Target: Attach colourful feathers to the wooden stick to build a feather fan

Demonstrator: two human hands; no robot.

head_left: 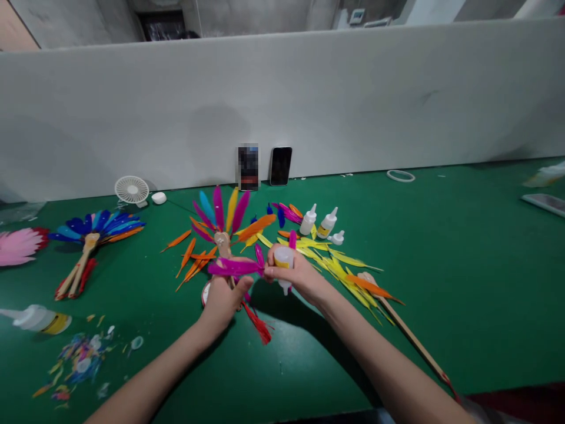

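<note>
My left hand [224,297] is closed around the wooden handle of a feather fan, under its head [222,242]. Magenta, yellow, turquoise and orange feathers spread up from that head. My right hand [289,272] holds a white glue bottle [283,258] with its nozzle pointing down, and its fingertips pinch the end of a magenta feather [236,268] that lies across above my left hand. A red tassel [261,327] hangs below the fan. Loose orange feathers [186,258] lie left of the fan, and yellow feathers [339,268] to the right.
Two glue bottles [308,221] [327,224] stand behind the yellow feathers. Blue fans [92,238] and another glue bottle [46,320] lie left, near scraps [83,362]. A wooden stick [412,334] lies right. Two phones [248,168] [281,166] lean on the white partition [335,106].
</note>
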